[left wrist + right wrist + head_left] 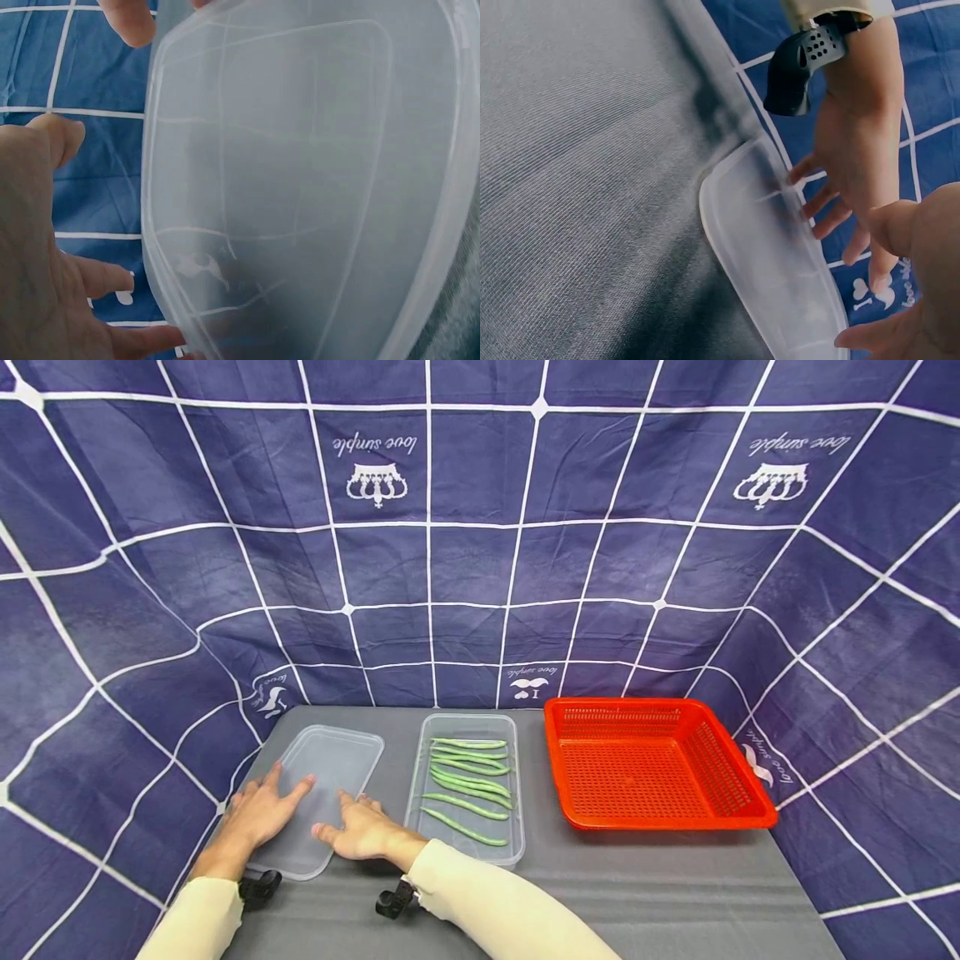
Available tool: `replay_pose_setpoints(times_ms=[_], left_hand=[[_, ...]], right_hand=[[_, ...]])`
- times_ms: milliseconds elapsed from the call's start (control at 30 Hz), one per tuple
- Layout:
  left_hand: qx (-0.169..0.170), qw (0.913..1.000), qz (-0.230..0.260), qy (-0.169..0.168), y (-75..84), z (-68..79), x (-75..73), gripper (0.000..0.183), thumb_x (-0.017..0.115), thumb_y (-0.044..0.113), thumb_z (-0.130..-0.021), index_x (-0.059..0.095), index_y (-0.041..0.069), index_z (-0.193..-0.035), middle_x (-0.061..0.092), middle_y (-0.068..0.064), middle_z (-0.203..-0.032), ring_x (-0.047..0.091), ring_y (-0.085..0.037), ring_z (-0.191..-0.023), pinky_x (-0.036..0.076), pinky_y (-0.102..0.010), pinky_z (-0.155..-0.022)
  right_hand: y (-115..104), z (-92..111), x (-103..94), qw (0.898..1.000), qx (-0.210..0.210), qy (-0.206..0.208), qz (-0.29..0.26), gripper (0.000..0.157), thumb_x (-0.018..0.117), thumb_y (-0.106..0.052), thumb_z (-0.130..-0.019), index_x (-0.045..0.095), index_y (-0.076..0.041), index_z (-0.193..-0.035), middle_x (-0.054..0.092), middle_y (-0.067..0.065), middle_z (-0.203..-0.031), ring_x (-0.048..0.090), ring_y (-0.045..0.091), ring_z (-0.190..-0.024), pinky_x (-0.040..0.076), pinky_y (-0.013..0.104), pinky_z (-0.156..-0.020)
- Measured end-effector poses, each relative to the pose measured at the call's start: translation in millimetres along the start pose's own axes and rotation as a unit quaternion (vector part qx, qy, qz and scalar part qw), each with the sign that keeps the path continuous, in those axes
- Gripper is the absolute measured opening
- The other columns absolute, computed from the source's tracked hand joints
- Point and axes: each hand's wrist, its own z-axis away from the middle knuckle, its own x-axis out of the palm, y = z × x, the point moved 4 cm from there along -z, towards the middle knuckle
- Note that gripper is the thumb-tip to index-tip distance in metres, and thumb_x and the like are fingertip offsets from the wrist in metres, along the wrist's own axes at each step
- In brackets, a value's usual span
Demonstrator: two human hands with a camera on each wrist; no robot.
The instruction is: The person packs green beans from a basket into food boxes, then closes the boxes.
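A translucent plastic lid (330, 764) lies on the left of the grey table. My left hand (258, 810) is over its left side with fingers spread; in the left wrist view, fingertips (112, 277) appear near the lid's edge. On the lid's right side is my right hand (363, 831), its thumb and fingers apart and nothing held. Whether either hand touches the lid, I cannot tell. Just right of that hand stands a clear plastic container (465, 728) with several green beans (468, 768) laid crosswise in a column.
A red plastic basket (637, 777) with slotted walls stands at the right of the grey table (637, 893). Blue cloth (480, 568) with white grid lines hangs behind the table and on both sides. Black wrist devices (258, 887) are strapped at both cuffs.
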Motion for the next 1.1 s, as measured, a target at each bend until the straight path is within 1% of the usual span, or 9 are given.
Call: replay_pose_setpoints(times_ms=[133,233,367,567,667,800,867,1033,1100], left_hand=[[0.003,1.0,-0.003,-0.001,6.2,1.9,-4.9,0.114,0.034,0.079,-0.116,0.011,-0.012,-0.179,0.022,-0.058,-0.173,0.025,-0.084,-0.158,0.025,-0.094,-0.126],[0.003,1.0,0.004,0.005,8.2,1.5,-6.6,0.111,0.034,0.074,-0.118,0.012,-0.016,-0.178,0.022,-0.059,-0.173,0.025,-0.079,-0.161,0.019,-0.091,-0.13],[-0.001,0.9995,0.023,0.023,15.0,3.1,-10.7,0.111,0.035,0.075,-0.117,0.01,-0.014,-0.179,0.022,-0.06,-0.173,0.025,-0.078,-0.161,0.017,-0.089,-0.131],[-0.012,0.9966,0.051,0.064,31.6,11.1,-22.0,0.113,0.044,0.077,-0.115,0.005,-0.004,-0.183,0.021,-0.059,-0.173,0.027,-0.088,-0.153,0.033,-0.092,-0.123],[-0.015,0.993,0.069,0.095,40.0,15.3,-28.4,0.112,0.048,0.075,-0.114,0.004,0.0,-0.185,0.02,-0.056,-0.176,0.025,-0.086,-0.156,0.034,-0.09,-0.123],[-0.016,0.9849,0.1,0.14,51.3,22.0,-36.5,0.111,0.055,0.071,-0.114,0.005,0.004,-0.187,0.022,-0.052,-0.178,0.026,-0.08,-0.159,0.032,-0.086,-0.126],[-0.016,0.9798,0.114,0.164,56.8,25.4,-39.9,0.111,0.058,0.069,-0.113,0.005,0.006,-0.187,0.024,-0.05,-0.179,0.028,-0.078,-0.158,0.033,-0.085,-0.126],[0.0,0.9631,0.155,0.22,72.4,35.7,-44.7,0.108,0.065,0.059,-0.112,0.007,0.011,-0.189,0.028,-0.045,-0.177,0.032,-0.075,-0.158,0.034,-0.082,-0.127],[0.01,0.9553,0.171,0.241,79.3,40.2,-46.3,0.106,0.068,0.056,-0.112,0.009,0.012,-0.189,0.029,-0.044,-0.176,0.033,-0.073,-0.158,0.033,-0.081,-0.128]], right_hand=[[-0.3,-0.9,-7.9,0.999,-0.007,0.027,-0.043,0.076,0.072,-0.054,-0.112,0.058,-0.009,-0.171,0.068,0.01,-0.168,0.061,0.028,-0.161,0.05,0.035,-0.132],[-0.3,-1.2,-14.8,0.996,-0.015,0.037,-0.081,0.075,0.072,-0.051,-0.112,0.058,-0.004,-0.169,0.068,0.01,-0.169,0.062,0.024,-0.16,0.049,0.033,-0.132],[0.4,-1.9,-26.4,0.991,-0.031,0.053,-0.123,0.08,0.072,-0.05,-0.113,0.052,0.0,-0.172,0.061,0.012,-0.176,0.057,0.023,-0.165,0.045,0.032,-0.136],[5.4,-2.2,-42.4,0.98,-0.046,0.085,-0.173,0.091,0.072,-0.044,-0.114,0.034,0.005,-0.18,0.046,0.02,-0.185,0.047,0.03,-0.172,0.038,0.038,-0.142],[7.4,-2.4,-48.2,0.977,-0.052,0.095,-0.185,0.092,0.07,-0.044,-0.115,0.029,0.004,-0.182,0.042,0.023,-0.186,0.043,0.033,-0.175,0.035,0.042,-0.144],[8.3,-0.2,-56.9,0.976,-0.057,0.106,-0.18,0.094,0.069,-0.046,-0.115,0.027,0.003,-0.183,0.049,0.026,-0.181,0.04,0.037,-0.176,0.034,0.048,-0.145],[9.1,1.4,-61.8,0.975,-0.061,0.115,-0.178,0.096,0.069,-0.047,-0.115,0.025,0.004,-0.183,0.058,0.027,-0.173,0.047,0.036,-0.172,0.036,0.05,-0.144],[15.3,6.3,-74.2,0.967,-0.071,0.137,-0.202,0.098,0.068,-0.047,-0.116,0.019,0.004,-0.184,0.058,0.024,-0.164,0.069,0.027,-0.133,0.05,0.047,-0.132],[17.8,8.9,-79.7,0.962,-0.074,0.144,-0.219,0.098,0.068,-0.046,-0.116,0.017,0.002,-0.185,0.052,0.023,-0.171,0.072,0.026,-0.13,0.055,0.044,-0.127]])
